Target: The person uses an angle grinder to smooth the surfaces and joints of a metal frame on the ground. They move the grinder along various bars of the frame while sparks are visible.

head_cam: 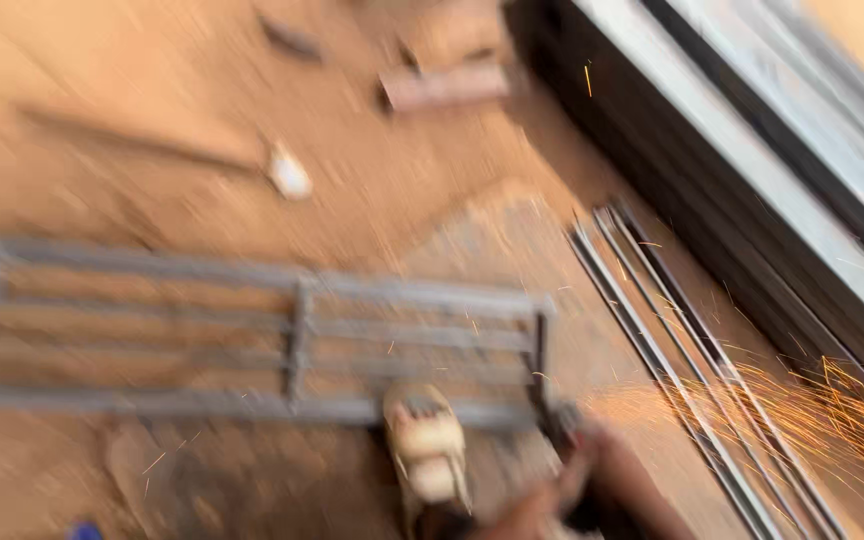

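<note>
Down at the bottom edge, a hand (602, 470) is wrapped around a dark power tool, most likely an angle grinder (564, 425), pressed against the near right corner of the long grey welded steel frame (292, 335) lying flat on the ground. The blur is heavy, so I cannot tell which of the two hands that is, nor how tightly the fingers close; I would judge it clenched on the tool body. A second forearm or hand (527, 515) shows just left of it, too smeared to tell whether it grips anything.

Take the frame as the landmark. Its long axis runs left to right across the view, with rails and a middle upright; the hands work at its right end, so the rest of it stretches away to their left. A pale tan boot or shoe (427, 450) stands on or just against the frame's near rail, left of the tool.

Orange sparks (812, 410) stream off to the right of the frame's corner, out over a bundle of thin grey metal strips (692, 370) that lies on a slant, running away from the frame toward the upper left. Beyond those, further right, sit heavy dark steel beams (752, 160) on the same slant.

Behind the frame, on the reddish dirt floor (102, 90): a small white scrap (289, 175), and further back a short pinkish block (444, 87). No package, label or sign is legible anywhere.
</note>
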